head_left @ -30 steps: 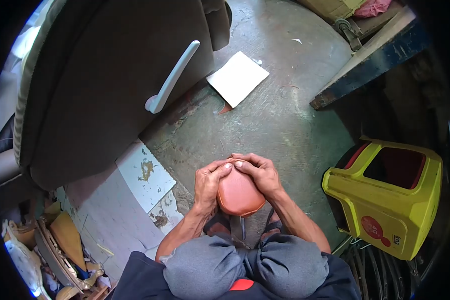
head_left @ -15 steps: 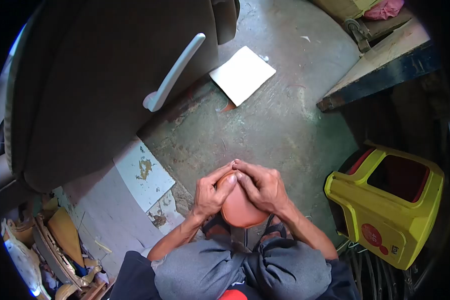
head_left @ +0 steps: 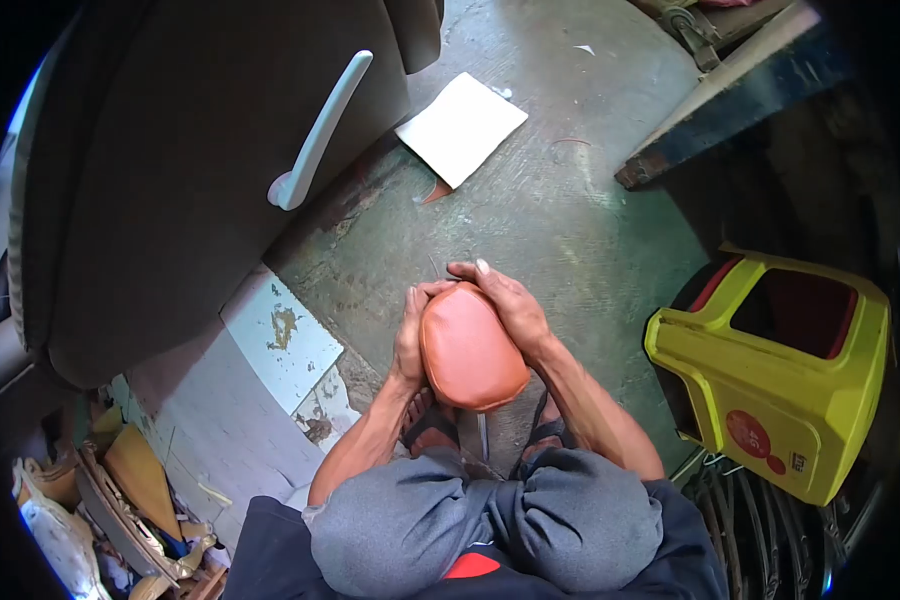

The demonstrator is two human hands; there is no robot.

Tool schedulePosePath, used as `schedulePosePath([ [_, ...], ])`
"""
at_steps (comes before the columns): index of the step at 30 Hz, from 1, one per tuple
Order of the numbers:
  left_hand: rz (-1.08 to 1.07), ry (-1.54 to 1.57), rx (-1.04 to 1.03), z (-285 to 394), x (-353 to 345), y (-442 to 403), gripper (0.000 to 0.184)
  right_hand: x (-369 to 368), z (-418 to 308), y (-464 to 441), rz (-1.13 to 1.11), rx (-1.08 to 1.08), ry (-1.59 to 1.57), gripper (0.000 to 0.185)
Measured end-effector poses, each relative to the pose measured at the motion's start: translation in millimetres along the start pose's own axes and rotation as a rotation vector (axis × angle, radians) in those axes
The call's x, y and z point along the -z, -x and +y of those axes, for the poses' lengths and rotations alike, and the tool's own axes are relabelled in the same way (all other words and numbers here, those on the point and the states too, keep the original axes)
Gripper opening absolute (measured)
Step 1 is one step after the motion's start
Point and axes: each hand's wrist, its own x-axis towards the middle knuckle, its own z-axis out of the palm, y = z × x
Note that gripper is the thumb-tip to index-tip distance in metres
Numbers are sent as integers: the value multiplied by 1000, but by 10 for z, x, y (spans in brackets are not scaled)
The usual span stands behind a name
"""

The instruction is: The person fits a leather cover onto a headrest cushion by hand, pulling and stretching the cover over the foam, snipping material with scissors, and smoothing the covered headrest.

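Note:
A small padded cushion [head_left: 473, 350], covered in smooth orange-brown leather-like material, is held between my two hands above my feet. My left hand [head_left: 411, 328] presses along its left side, with part of the fingers hidden behind it. On the other side, my right hand [head_left: 511, 312] lies against the upper right edge, its thumb and fingers reaching past the cushion's top. The broad rounded face of the cushion is turned up towards me. A thin metal rod [head_left: 483, 436] shows just below it; whether the two are joined I cannot tell.
A white square pad [head_left: 461, 130] lies on the concrete floor ahead. At left stands a large dark upholstered piece [head_left: 190, 170] with a pale lever [head_left: 325, 125]. A yellow plastic container [head_left: 770, 390] is at right, below a wooden board [head_left: 720, 110]. Scraps [head_left: 120, 510] lie lower left.
The cushion and both hands have moved up and slightly left in view. My thumbs have left its top face, and my hands have spread to its sides, exposing more of it.

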Motion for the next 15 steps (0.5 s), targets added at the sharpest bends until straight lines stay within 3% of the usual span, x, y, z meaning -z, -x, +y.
schedulePosePath([
  [2,-60,191,140,-83,62,-50,61,16,29,17,57,29,74,57],
  [4,-32,177,183,-347,188,-113,67,93,74,37,89,82,95,59],
  [6,60,176,289,-629,368,-208,72,305,343,-29,104,275,-31,60],
  [8,51,25,196,-880,486,-316,74,454,659,-58,62,288,-70,60],
  [10,71,-171,109,-961,498,-363,78,372,644,62,-20,117,-307,61],
  [12,95,-257,143,-856,430,-312,78,316,483,209,68,70,-265,62],
  [14,134,-324,269,-558,238,-203,79,307,383,259,115,-163,-884,67],
  [15,160,-366,359,-371,114,-138,79,228,288,336,272,-178,-950,66],
])
